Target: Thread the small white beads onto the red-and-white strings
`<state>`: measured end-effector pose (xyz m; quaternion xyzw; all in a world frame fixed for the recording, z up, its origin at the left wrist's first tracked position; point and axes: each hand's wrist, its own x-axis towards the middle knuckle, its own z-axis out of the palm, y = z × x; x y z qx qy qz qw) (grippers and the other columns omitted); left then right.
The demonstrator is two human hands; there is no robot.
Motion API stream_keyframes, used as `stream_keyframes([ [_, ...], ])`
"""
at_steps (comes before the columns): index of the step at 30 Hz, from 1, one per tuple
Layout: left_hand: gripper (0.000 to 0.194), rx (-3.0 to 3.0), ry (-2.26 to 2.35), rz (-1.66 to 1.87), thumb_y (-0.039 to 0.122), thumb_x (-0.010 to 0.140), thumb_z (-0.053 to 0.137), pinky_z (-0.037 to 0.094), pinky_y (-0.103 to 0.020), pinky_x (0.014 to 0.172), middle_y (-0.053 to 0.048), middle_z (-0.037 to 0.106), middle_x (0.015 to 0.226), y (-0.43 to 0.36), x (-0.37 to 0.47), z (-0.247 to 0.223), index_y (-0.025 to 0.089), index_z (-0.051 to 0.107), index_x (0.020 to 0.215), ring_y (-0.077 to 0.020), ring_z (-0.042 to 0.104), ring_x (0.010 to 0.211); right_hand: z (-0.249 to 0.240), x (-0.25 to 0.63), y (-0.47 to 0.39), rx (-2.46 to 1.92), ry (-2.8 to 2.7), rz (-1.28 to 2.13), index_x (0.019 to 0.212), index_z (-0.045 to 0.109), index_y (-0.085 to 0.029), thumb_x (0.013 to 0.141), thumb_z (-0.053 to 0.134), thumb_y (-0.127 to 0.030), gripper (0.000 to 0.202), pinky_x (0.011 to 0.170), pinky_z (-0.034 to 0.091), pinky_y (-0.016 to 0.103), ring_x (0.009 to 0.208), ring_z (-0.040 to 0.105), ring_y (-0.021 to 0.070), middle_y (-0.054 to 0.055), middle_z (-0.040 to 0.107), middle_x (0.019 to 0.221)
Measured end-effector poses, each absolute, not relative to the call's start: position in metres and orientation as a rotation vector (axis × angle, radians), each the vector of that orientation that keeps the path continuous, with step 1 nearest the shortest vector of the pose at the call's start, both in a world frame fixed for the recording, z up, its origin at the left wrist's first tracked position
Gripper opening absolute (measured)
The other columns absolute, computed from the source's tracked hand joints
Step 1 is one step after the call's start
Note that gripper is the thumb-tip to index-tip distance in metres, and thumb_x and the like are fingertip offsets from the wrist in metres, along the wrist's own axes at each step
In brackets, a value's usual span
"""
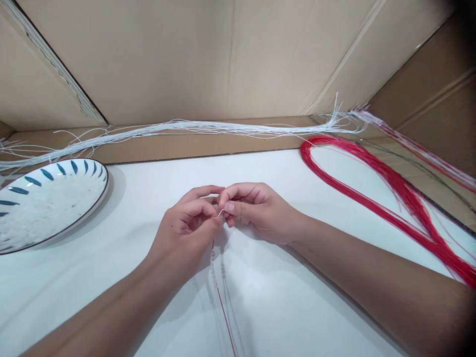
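Observation:
Over the middle of the white table my left hand [191, 218] and my right hand [255, 208] meet at the fingertips. Between them shows a short pale end of thin strand, pinched by both hands. From under my left thumb a thin red cord [223, 302] runs down toward the near edge. Small clear beads or knots appear along its upper part; they are too small to tell which. My right thumb and forefinger press together on the strand's end. The other fingers of both hands are curled, partly hidden behind.
At the left stands a white plate [106, 191] with blue leaf marks, holding small whitish bits. A bundle of white strands [208, 127] lies along the back. On the right is a looped bundle of red cords [353, 193]. Cardboard walls [167, 59] enclose the table.

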<state>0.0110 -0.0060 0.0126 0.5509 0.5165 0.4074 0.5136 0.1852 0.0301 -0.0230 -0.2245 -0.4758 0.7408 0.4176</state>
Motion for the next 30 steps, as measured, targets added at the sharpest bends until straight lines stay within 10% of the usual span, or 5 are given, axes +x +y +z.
stream_keyframes([
  [19, 0.022, 1.356, 1.229, 0.977, 0.027, 0.082, 0.07, 0.055, -0.033, 0.091, -0.007, 0.069, 0.121, -0.0032, 0.0088, 0.0126, 0.024, 0.071, 0.06, -0.0292, 0.046, 0.144, -0.0207, 0.1831, 0.0288, -0.494, -1.134, 1.822, 0.09, 0.061, -0.016, 0.082, 0.083, -0.016, 0.023, 0.064, 0.055, 0.021, 0.066, 0.065, 0.0075, -0.002, 0.069, 0.078],
  [30, 0.022, 1.11, 1.107, 1.049, 0.019, 0.075, 0.07, 0.052, -0.041, 0.097, -0.002, 0.07, 0.122, -0.0019, 0.0083, 0.0106, 0.023, 0.068, 0.053, -0.0291, 0.063, 0.12, -0.0185, 0.1861, 0.0309, -0.423, -1.137, 1.851, 0.086, 0.06, -0.015, 0.084, 0.08, -0.011, 0.02, 0.065, 0.056, 0.021, 0.066, 0.067, 0.0071, -0.001, 0.071, 0.079],
])
